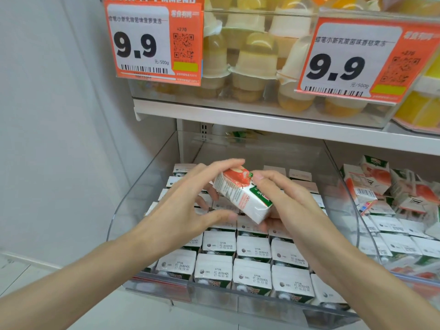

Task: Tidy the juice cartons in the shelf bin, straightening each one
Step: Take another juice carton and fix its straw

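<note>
orange price tags (154,41), jelly cups (258,58) above

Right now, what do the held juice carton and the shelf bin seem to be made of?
Juice carton: probably coated paperboard, going by the printed, faintly glossy faces and the folded, creased end seam. Shelf bin: clear rigid plastic, glossy; the rows of cartons show through its front and sides.
</note>
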Motion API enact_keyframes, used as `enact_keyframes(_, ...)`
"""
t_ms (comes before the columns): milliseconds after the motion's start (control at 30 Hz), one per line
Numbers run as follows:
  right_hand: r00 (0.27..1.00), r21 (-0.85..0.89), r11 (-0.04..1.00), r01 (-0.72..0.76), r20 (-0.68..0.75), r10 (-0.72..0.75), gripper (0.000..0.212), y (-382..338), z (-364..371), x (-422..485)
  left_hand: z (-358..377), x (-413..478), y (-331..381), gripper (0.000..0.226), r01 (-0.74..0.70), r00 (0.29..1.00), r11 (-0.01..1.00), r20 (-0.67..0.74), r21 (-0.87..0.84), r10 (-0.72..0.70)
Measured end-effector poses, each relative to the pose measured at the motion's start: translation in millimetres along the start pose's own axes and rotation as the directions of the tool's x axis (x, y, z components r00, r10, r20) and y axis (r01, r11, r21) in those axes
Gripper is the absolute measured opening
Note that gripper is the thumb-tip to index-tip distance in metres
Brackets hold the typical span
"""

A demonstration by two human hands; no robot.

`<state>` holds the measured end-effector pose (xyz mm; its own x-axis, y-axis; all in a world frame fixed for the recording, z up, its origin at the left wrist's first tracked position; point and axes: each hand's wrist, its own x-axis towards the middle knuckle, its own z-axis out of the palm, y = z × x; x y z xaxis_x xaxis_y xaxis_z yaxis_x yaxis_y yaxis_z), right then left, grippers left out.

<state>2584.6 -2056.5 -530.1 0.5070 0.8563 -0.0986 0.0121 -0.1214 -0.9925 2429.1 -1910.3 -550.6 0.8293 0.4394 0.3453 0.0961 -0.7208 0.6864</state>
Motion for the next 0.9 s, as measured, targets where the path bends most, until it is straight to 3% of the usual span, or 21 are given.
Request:
enact_keyframes(100, 1.000, 0.027, 1.000, -0.013, 0.027, 0.012, 0.034, -2, 0, 1, -3, 1, -3, 0.055, 0.004, 0.999, 0.998, -0.039, 0.057, -0.002)
enact_keyframes(200, 0.997, 0.060, 0.998, 0.001, 0.083, -0.006, 0.047, -5, -2, 0, -4, 3, -6, 0.047, 0.029, 0.996, 0.999, -0.084, 0.044, -0.026)
enact_keyframes(267, 0.990, -0.008, 0.999, 0.046, 0.133, -0.044, 0.048, -4, -4, -2, -5, 4, -8, 0.045, 0.044, 0.993, 0.999, -0.111, 0.017, -0.042)
enact_keyframes(367, 0.988, -0.119, 0.986, 0.117, 0.110, -0.104, 0.051, 0, -5, -3, -6, 4, -8, 0.055, 0.058, 0.991, 0.998, -0.120, 0.006, -0.057)
enact_keyframes(500, 0.979, -0.214, 0.956, 0.201, 0.029, -0.200, 0.035, 0, -3, -1, -4, 3, -4, 0.053, 0.076, 0.992, 0.997, -0.101, -0.015, -0.077)
enact_keyframes(600, 0.977, -0.169, 0.967, 0.193, -0.056, -0.205, 0.035, 0, -3, -1, -3, 3, 2, 0.046, 0.087, 0.992, 0.993, -0.082, -0.074, -0.093)
enact_keyframes(733, 0.983, -0.052, 0.991, 0.120, -0.131, -0.126, 0.037, 1, -1, -1, 3, 1, 8, 0.076, 0.035, 0.999, 0.997, -0.002, -0.071, -0.036)
enact_keyframes(800, 0.989, 0.014, 0.996, 0.093, -0.115, -0.091, 0.039, 1, -1, -1, 7, -1, 9, 0.087, -0.003, 1.000, 1.000, -0.008, 0.017, 0.003)
enact_keyframes(900, 0.996, 0.037, 0.996, 0.085, -0.005, -0.085, 0.035, 1, -2, -2, 7, 1, 4, 0.079, 0.007, 0.997, 1.000, -0.083, 0.007, -0.007)
